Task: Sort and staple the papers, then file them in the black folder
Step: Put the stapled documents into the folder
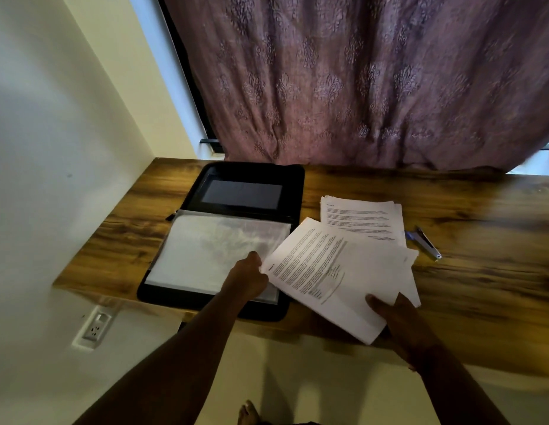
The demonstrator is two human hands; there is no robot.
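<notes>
Head view. The black folder (236, 191) is lying open on the left part of the wooden table (481, 271), its dark inner lid toward the curtain (359, 81) and its near half facing the person. A clear plastic sleeve (218, 250) with white sheets inside is lying across the near half of the folder.

The left hand (247, 279) is reaching over the near right corner of the folder. Its fingers are curling onto the left corner of a sheaf of printed papers (334, 271); the fingertips themselves are hidden behind the hand, so exactly how they are closing cannot be told.

The right hand (396, 320) is gripping the same sheaf at its near right edge, with the thumb (374, 302) pressing on top of the sheets and the other fingers passing underneath, out of sight. The sheaf is sitting tilted, just to the right of the folder, with its near corner overhanging the table edge.

A second stack of papers (362, 216) is resting flat on the table beyond the held sheaf, which is partly overlapping it. A stapler (426, 242) is lying on the table just right of that stack.

A wall socket (94, 328) is showing on the wall below the table at left. A bare foot (248, 414) is showing on the floor at the bottom edge.
</notes>
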